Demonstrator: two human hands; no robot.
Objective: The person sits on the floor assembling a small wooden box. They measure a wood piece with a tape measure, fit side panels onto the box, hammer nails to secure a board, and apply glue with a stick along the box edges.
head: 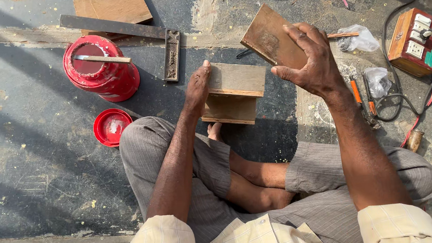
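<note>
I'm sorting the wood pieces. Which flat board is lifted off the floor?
The dark board in the right hand; the two tan boards lie flat by the metal square.

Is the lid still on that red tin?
No, the red tin stands open with a stick across its mouth, and its red lid lies on the floor beside it.
</note>
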